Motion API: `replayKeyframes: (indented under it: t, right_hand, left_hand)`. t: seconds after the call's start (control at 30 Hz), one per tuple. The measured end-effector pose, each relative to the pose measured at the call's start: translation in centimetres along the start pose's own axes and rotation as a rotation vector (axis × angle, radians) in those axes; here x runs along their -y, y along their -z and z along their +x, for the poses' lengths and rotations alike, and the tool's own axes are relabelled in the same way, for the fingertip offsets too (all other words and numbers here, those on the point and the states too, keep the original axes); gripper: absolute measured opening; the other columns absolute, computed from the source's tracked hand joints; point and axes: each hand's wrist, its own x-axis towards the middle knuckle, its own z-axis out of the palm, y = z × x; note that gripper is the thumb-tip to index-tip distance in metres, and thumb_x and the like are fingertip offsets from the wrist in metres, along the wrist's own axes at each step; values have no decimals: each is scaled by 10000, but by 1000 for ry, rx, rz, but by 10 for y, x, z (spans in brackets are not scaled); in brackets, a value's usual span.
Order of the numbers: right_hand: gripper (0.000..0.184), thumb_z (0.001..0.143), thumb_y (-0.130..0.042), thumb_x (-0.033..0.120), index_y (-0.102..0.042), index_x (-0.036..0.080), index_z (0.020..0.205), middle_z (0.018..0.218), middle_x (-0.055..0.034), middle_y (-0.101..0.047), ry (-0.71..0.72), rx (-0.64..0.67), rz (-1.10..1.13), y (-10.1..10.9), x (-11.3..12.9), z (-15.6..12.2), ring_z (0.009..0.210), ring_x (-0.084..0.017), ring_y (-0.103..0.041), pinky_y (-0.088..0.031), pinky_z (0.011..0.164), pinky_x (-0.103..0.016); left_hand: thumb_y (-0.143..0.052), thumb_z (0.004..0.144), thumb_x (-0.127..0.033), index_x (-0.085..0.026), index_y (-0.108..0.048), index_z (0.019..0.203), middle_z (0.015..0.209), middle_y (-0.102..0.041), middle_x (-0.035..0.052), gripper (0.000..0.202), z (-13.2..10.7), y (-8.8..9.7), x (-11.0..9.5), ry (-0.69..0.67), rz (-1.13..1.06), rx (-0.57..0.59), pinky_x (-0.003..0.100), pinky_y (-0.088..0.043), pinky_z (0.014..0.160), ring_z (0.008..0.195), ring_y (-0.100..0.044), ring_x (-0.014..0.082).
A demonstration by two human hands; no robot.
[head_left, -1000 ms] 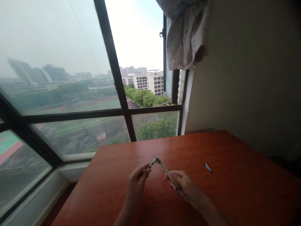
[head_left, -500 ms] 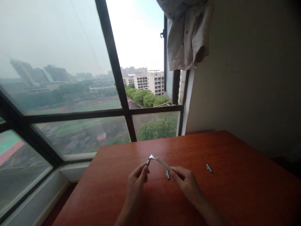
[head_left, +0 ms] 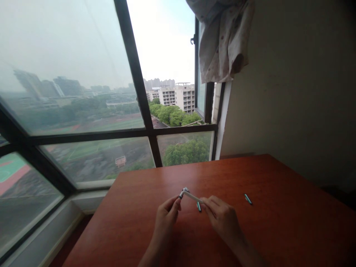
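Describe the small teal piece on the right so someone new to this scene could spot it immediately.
Start at the reddish-brown table below the window frame, and look to the right of the person's right hand. A slim teal-and-dark piece lies there at a slant. Its look-alike is just left of that hand; this one lies apart.

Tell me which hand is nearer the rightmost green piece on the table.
Right. The right hand is left of the rightmost green piece, apart from it; the left hand is farther left, beyond the other green piece.
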Motion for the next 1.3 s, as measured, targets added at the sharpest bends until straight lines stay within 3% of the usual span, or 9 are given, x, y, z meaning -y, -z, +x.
replayKeyframes:
  t: [0.2, 0.43, 0.67, 0.93, 1.3]
  right_hand:
    - [230, 952, -451, 256, -660, 229, 1044, 758, -28, -630, -6, -11, -26, -1, 0, 0, 698, -163, -602, -368, 641, -237]
    - [222, 948, -458, 267, -663, 239, 1030, 756, -23, -636, -1, -1, -44, -2, 2, 0, 693, -166, -611, -372, 628, -243]
    - [250, 950, -439, 278, -663, 217, 1044, 803, -49, -659, -30, -59, -8, -1, -7, 1, 718, -178, -629, -421, 676, -251]
    - [261, 954, -428, 286, -652, 210, 1064, 838, -55, -665, -12, -26, 116, 1, -2, 3, 755, -182, -637, -464, 704, -258]
    - [246, 928, -463, 299, -680, 197, 983, 871, -69, -691, -98, -100, 327, 3, -2, 6, 808, -197, -651, -498, 711, -269]
  left_hand:
    - [-667, 683, -586, -127, -637, 653, 532, -392, -48, 461, 0, 2, -2, 0, 26, -48, 191, -197, 405, 424, -308, 65]
    - [-708, 654, -561, -117, -718, 791, 574, -463, -29, 465, -2, 0, -6, 3, 29, -59, 196, -232, 407, 446, -347, 74]
    - [-731, 619, -585, -115, -691, 876, 594, -479, -44, 537, 0, 6, -14, 94, -167, -85, 171, -211, 388, 407, -335, 37]
    - [-721, 657, -550, -114, -686, 908, 583, -523, -37, 504, -6, -3, -20, 196, -240, 31, 175, -220, 362, 379, -378, 38]
    - [-724, 639, -550, -112, -673, 894, 556, -498, -50, 510, -5, -4, -20, 241, -260, 45, 176, -147, 369, 371, -331, 28]
